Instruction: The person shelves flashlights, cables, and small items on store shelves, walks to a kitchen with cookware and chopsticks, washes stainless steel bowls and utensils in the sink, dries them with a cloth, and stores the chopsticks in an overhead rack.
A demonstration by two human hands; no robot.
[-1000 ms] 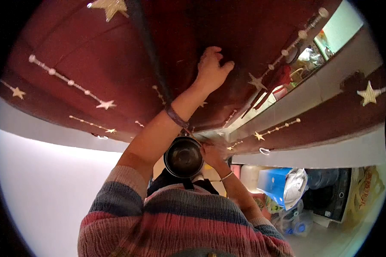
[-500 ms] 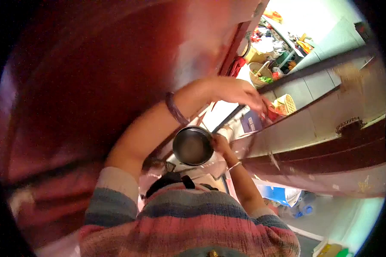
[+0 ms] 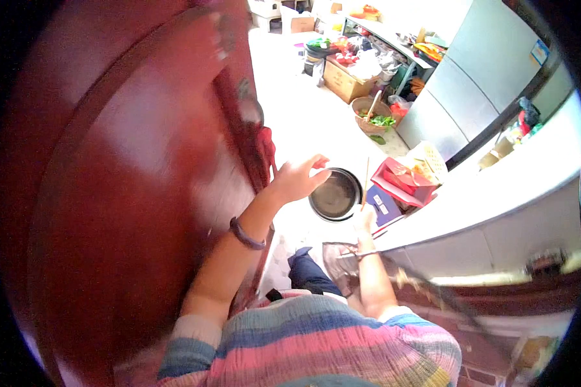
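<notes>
A round dark pan (image 3: 336, 195) with a shiny rim hangs in front of me over the bright floor. My right hand (image 3: 366, 219) is closed at the pan's right side, and a thin brown stick (image 3: 366, 177) rises from its fingers. My left hand (image 3: 299, 180), with a dark bracelet on the wrist, is at the pan's upper left, fingers apart and nothing visible in it. Whether its thumb touches the rim I cannot tell.
A large red door (image 3: 142, 174) stands close on the left. Ahead right are a basket with greens (image 3: 366, 120), a cardboard box (image 3: 343, 79), a red box (image 3: 400, 184), a blue box (image 3: 382, 205) and a grey refrigerator (image 3: 465, 77).
The view has passed from the red star-hung curtain to a bright room. My left hand has come down beside the pan, and the pan has shifted right and up in view.
</notes>
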